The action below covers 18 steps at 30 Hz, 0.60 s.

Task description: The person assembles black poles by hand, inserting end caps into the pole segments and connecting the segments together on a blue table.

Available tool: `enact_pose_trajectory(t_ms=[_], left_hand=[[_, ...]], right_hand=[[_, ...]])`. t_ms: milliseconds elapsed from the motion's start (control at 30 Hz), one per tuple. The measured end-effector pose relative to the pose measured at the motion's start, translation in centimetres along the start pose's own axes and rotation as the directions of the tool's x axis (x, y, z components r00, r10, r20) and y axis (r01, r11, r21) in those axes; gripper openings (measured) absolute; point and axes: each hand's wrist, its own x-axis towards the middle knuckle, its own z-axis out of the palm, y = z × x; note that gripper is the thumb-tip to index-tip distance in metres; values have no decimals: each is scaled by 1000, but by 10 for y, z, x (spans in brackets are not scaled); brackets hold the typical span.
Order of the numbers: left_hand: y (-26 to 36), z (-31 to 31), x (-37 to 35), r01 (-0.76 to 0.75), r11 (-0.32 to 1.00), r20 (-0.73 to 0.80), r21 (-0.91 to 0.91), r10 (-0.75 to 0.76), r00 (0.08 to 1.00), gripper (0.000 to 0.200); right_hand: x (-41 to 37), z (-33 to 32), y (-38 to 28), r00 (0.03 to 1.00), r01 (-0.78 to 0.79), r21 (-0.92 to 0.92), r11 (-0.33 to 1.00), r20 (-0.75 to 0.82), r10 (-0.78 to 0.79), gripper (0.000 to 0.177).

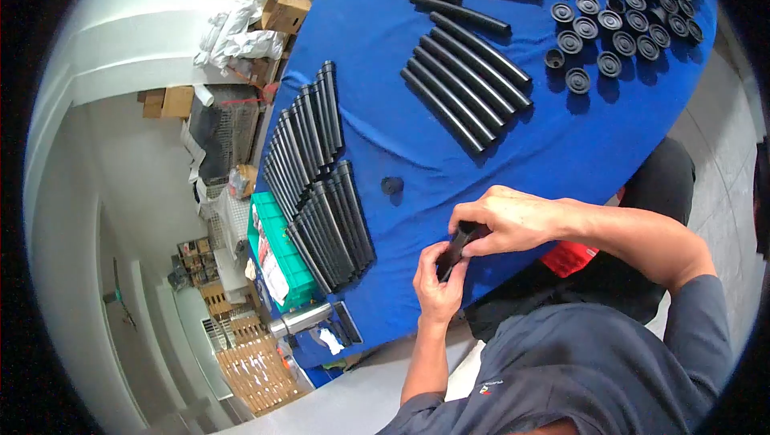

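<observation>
Both my hands are closed on a dark tube-like black piece [454, 260] near the table edge. My left hand [439, 284] wraps its lower end, thumb and fingers on either side. My right hand [513, 222] grips the upper end, where a hollow opening shows between thumb and fingers. The piece's full length is hidden by my fingers. A single small round black cap [391, 185] lies on the blue cloth beyond my hands. Several loose black tubes [465, 86] lie side by side farther up the table.
Stacked rows of black tubes [329, 218] lie to the left, beside a green bin [285, 250]. Many round black caps [609, 64] cover the upper right of the blue cloth [553, 146]. A metal cylinder [301, 320] rests near the lower table edge.
</observation>
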Motion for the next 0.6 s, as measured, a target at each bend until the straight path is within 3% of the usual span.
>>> enact_pose_trajectory(t_ms=[67, 100, 133, 200, 333, 467, 533, 600], left_hand=[[-5, -2, 14, -101, 986, 47, 135, 95, 994, 38], [-10, -3, 19, -137, 961, 57, 241, 127, 990, 39], [-18, -3, 21, -144, 940, 53, 309, 134, 990, 40], [-35, -1, 24, -158, 887, 56, 434, 148, 987, 41], [-42, -6, 34, -230, 802, 88, 551, 219, 972, 44], [-38, -14, 48, -167, 872, 82, 459, 146, 986, 49], [-47, -18, 66, -87, 901, -36, 425, 113, 993, 55], [-48, -16, 86, 102, 943, -217, 318, -32, 976, 61]], right_hand=[[-1, 4, 6, 999, -27, -209, 978, -37, 20, 38], [-4, 8, 9, 991, -9, -368, 930, -130, -41, 44], [-4, 9, 10, 988, -12, -416, 909, -146, -54, 46], [-4, 10, 12, 980, -33, -507, 862, -187, -73, 49], [-3, 6, 8, 992, -120, -477, 871, -96, 84, 57], [-2, 7, 9, 992, -119, -476, 872, -98, 82, 51], [-2, 7, 10, 993, -94, -467, 879, -111, 48, 40], [-1, 8, 12, 992, -101, -470, 877, -113, 53, 40]])
